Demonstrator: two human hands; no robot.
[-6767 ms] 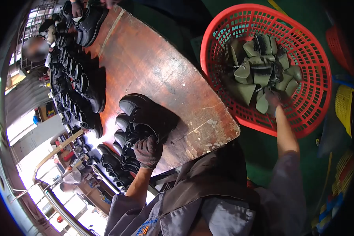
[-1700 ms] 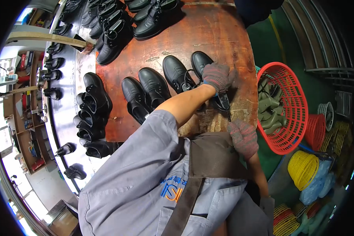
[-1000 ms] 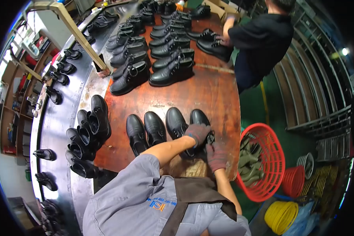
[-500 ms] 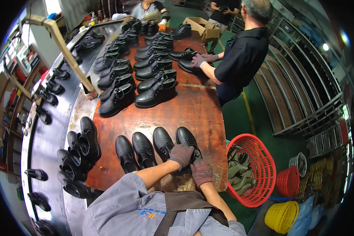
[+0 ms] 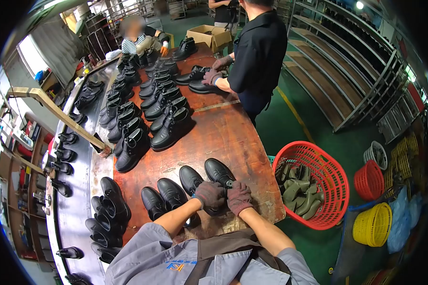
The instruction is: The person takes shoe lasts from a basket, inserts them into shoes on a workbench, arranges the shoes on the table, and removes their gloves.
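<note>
One round-toed black shoe [image 5: 218, 170], smooth, with a soft sheen

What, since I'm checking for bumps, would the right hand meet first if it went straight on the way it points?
Probably the rightmost black shoe in the near row: the gloved right hand is at its near end, pointing roughly along it. Exact depth is hard to judge here.

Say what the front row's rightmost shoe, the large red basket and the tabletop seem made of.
Shoe: leather or a synthetic, smooth black with soft toe sheen. Large red basket: probably moulded plastic, evenly coloured, slotted walls. Tabletop: likely varnished wood, glossy reddish-brown, scuffed pale in places.
</note>
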